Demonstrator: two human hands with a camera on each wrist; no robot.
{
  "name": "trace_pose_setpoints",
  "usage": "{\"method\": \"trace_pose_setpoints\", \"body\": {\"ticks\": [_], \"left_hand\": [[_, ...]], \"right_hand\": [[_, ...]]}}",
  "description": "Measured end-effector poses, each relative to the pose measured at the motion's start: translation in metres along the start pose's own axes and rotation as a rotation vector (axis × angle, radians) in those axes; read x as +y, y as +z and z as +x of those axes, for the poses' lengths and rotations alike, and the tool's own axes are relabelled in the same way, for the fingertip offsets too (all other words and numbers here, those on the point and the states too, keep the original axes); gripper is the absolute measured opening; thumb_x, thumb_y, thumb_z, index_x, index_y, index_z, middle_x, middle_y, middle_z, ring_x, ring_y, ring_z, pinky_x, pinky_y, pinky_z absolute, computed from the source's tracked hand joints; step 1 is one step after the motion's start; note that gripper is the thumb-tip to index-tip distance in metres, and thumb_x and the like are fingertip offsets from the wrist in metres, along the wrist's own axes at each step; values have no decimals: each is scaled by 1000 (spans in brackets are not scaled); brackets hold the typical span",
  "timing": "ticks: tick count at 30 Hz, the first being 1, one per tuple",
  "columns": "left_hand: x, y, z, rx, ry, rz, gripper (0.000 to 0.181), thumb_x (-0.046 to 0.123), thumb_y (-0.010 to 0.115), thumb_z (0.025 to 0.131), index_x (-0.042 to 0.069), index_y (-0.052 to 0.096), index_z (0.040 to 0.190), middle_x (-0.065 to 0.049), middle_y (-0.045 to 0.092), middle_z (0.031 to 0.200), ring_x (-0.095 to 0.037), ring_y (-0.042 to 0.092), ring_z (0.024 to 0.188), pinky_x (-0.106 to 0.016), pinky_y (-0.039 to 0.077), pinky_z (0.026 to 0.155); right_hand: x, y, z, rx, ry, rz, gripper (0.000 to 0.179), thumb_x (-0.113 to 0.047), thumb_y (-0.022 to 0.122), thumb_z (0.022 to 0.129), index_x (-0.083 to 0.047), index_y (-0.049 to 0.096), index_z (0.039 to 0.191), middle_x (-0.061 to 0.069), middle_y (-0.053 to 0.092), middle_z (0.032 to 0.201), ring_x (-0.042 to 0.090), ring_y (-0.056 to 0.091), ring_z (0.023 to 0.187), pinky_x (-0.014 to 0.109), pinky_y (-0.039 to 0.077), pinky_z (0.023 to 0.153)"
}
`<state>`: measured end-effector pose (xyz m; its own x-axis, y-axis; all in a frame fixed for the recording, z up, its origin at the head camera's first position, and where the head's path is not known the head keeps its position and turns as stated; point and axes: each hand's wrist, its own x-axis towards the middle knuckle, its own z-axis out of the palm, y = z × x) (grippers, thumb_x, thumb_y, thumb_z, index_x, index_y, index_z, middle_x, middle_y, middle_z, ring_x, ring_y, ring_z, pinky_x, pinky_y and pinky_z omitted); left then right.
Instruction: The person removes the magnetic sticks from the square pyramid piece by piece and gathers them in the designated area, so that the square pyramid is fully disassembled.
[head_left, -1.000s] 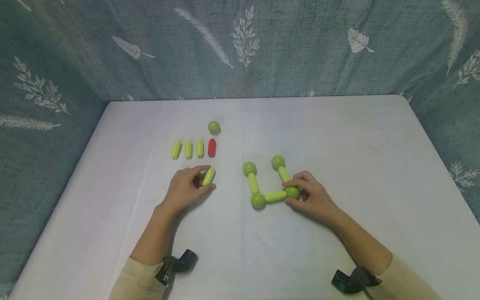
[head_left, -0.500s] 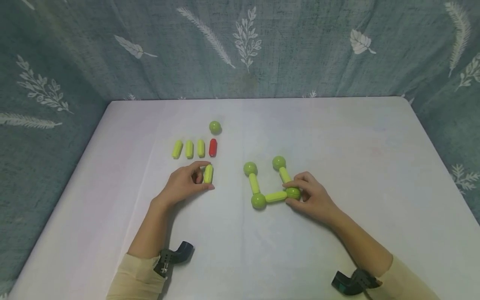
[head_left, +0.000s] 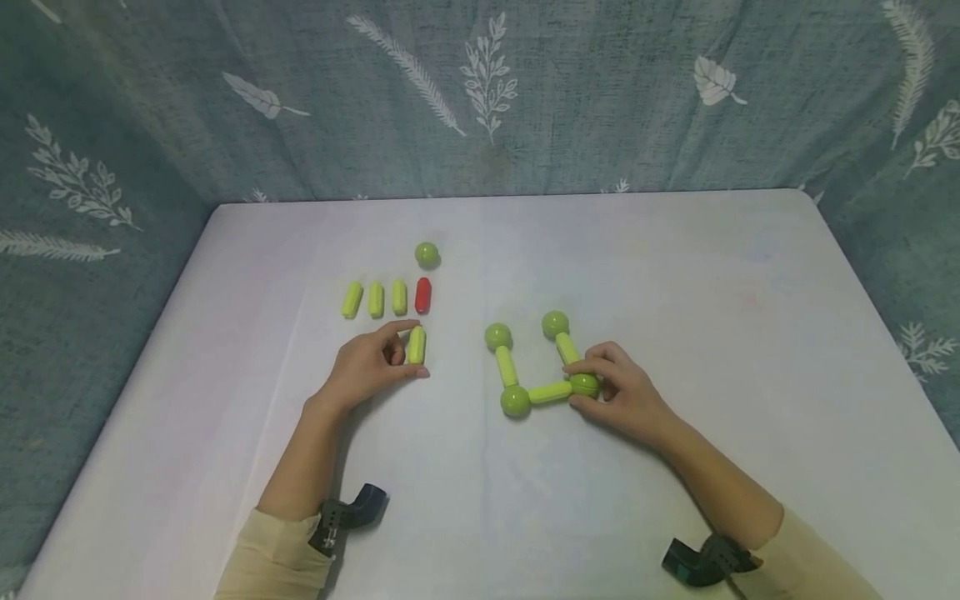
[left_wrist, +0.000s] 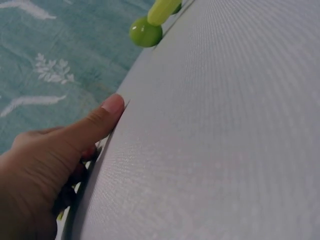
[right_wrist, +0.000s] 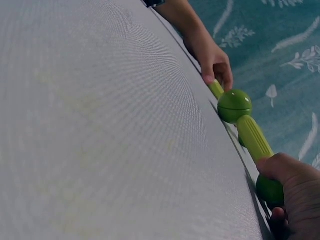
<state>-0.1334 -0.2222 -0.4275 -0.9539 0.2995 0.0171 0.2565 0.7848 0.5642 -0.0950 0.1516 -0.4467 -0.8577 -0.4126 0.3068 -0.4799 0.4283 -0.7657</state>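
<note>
My left hand [head_left: 367,367] pinches a yellow-green stick [head_left: 416,344] by its two ends, index finger at the far end and thumb at the near end. In the left wrist view the hand [left_wrist: 55,155] hides nearly all of that stick. To the right lies a U-shaped build of yellow-green sticks and green balls, its open side facing away from me. My right hand [head_left: 622,392] grips the green ball [head_left: 583,384] at its near right corner. The other near corner is a green ball [head_left: 515,401], and a yellow-green stick [head_left: 551,392] joins the two.
Beyond my left hand lie several loose sticks in a row: yellow-green ones [head_left: 376,299] and one red stick [head_left: 423,296]. A loose green ball [head_left: 427,255] sits behind the red one. Patterned grey-green cloth [head_left: 570,100] borders the white table [head_left: 675,267].
My left hand has shifted slightly away from me, and its stick has turned from slanting to pointing nearly straight away. The right hand and the U-shaped build stay put.
</note>
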Motion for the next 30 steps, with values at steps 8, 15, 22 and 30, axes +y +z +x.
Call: {"method": "trace_pose_setpoints", "body": {"ticks": [8,15,22,30], "left_hand": [[21,2,-1,149,101,-138,75,22,85,68,6,52,133,2,54,69,-11,46,63,-22,38,57],[62,25,23,74,165,-369,49,13,74,82,1,57,126,-9,63,98,-19,59,86,-28,51,77],[92,45,45,-93,-90,-251,56,34,69,85,4,55,130,-10,59,109,-20,55,92,-33,50,81],[95,51,54,-114,-124,-281,46,32,71,85,8,61,122,-6,58,108,-20,52,94,-34,47,83]], "right_hand": [[1,0,0,-1,7,13,36,-3,79,71,-9,68,105,2,49,99,6,44,75,19,44,56],[0,1,1,6,-2,26,37,0,79,71,-8,68,105,4,50,98,7,44,74,19,43,56],[1,3,1,0,1,41,36,0,78,72,-8,68,106,3,49,99,7,45,74,19,44,57],[0,0,1,5,5,31,36,-1,78,71,-9,69,105,4,50,99,7,45,73,19,44,56]]}}
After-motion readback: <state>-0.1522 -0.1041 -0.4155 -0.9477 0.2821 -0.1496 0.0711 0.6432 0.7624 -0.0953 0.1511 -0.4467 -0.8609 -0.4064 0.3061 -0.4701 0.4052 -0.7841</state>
